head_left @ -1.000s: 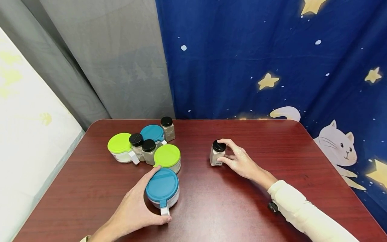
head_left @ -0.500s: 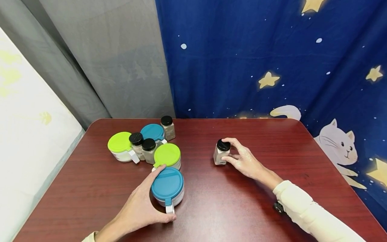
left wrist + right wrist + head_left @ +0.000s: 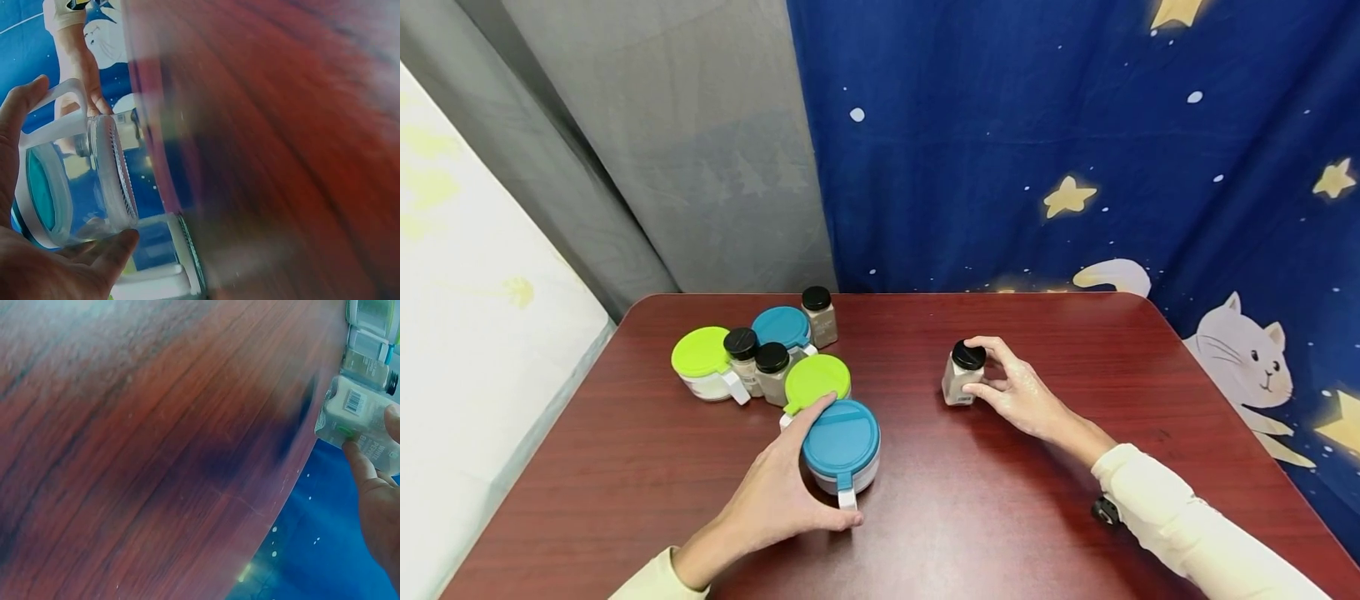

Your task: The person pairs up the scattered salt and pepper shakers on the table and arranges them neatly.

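Observation:
My left hand [image 3: 778,492] grips a round clear jar with a blue lid [image 3: 841,439] and a white handle, its thumb by the handle and its fingers along the far left side. In the left wrist view the clear wall of this jar [image 3: 78,194] shows between thumb and fingers. Farther right, my right hand [image 3: 1026,402] holds an upright square spice bottle [image 3: 957,385] with a black cap, one finger on the cap and the thumb at its side. A barcode and printed label face the right wrist view on that spice bottle [image 3: 359,415].
Just behind the left hand stands a green-lidded jar [image 3: 817,379]. Beyond it cluster another green-lidded jar [image 3: 702,354], a blue-lidded jar [image 3: 781,325] and black-capped spice bottles [image 3: 772,372]. A reddish-brown table [image 3: 925,533] carries everything, with curtains behind its far edge.
My left hand has moved right and slightly away from me with the blue-lidded jar. My right hand has shifted a little to the right with the spice bottle.

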Tool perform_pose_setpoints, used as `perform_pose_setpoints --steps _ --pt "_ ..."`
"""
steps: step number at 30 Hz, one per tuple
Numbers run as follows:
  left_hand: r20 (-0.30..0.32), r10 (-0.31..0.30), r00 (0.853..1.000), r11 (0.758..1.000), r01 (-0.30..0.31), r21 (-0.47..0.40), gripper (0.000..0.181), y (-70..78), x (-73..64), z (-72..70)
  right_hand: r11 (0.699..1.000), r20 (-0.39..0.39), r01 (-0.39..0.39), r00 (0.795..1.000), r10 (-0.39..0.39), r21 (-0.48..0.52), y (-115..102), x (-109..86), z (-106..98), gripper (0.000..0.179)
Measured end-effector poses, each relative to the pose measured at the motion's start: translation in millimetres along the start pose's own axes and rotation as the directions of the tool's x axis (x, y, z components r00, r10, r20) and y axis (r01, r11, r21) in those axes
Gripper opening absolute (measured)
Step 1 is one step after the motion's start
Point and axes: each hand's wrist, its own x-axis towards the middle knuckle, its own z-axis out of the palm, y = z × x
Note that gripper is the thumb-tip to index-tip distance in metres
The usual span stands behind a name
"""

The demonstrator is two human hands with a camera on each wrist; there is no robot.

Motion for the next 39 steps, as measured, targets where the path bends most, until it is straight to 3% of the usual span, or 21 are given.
perform_pose_setpoints --steps 10,39 --pt "0.024 0.017 1.0 1.0 -0.017 -0.003 0.128 14.7 13.9 9.9 1.0 0.01 -0.03 1.0 0.03 -0.002 2 -3.9 -8 0.062" --pt "0.066 0.095 0.993 0.991 -0.088 -0.099 0.13 26.3 50.9 31.4 0.999 0.001 -0.002 1.0 0.002 -0.052 7 -11.2 -22 0.064"
